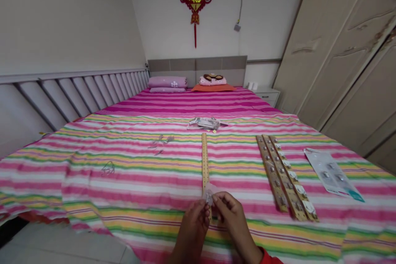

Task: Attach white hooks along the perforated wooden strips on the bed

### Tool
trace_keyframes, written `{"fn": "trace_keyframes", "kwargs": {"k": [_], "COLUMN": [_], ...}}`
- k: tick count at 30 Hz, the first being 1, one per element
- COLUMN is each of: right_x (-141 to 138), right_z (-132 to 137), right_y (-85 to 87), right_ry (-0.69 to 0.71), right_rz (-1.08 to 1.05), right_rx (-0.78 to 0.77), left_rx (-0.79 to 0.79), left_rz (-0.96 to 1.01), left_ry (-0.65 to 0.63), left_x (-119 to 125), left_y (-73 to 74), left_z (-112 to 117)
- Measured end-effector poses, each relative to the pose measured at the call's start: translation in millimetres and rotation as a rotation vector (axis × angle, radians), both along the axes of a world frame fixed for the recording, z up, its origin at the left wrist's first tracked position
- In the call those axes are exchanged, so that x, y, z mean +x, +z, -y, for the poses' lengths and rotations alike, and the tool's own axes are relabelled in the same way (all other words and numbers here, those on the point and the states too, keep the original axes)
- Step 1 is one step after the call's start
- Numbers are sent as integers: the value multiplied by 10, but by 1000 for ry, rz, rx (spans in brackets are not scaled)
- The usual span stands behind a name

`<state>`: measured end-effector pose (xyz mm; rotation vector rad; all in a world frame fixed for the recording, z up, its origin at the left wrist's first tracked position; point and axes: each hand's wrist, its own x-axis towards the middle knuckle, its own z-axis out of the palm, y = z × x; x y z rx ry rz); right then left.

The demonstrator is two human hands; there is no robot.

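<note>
My left hand and my right hand meet over the near part of the bed, fingertips pinched together. Between them is a small clear plastic piece with something shiny on it; its exact kind is too small to make out. Both hands grip it. Under and beyond the fingers runs a narrow wooden strip with small holes, its near end partly hidden by the hands. To the right lie three wooden strips side by side, bearing rows of small metal pieces and, on the rightmost, white discs.
A striped sheet covers the bed. Clear packaging lies past the wooden strip, and another clear package at far right. Small clear scraps and a thin tangled bundle lie left. A railing lines the left side.
</note>
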<state>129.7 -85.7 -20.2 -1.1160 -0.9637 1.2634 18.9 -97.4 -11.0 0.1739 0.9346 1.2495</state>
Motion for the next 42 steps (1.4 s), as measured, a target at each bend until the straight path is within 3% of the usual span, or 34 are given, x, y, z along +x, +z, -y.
{"fn": "trace_keyframes", "kwargs": {"k": [3, 8, 11, 20, 28, 42], "right_x": [8, 69, 95, 96, 68, 35], "right_z": [2, -58, -109, -100, -168, -214], "right_y": [-14, -104, -201, -379, -487, -475], "right_ry": [14, 79, 99, 108, 96, 79], "right_rz": [6, 9, 24, 38, 46, 122], "right_rx": [-6, -28, -45, -114, -106, -99], "left_rx": [55, 208, 265, 116, 96, 49], "left_rz": [-139, -613, -725, -717, -511, -738], "left_ry": [-68, -147, -163, -276, -388, -379], "left_x": [-23, -217, -316, -323, -230, -197], "left_y": [-61, -143, -158, -442, -387, -547], "left_z": [18, -45, -103, -186, -234, -354]}}
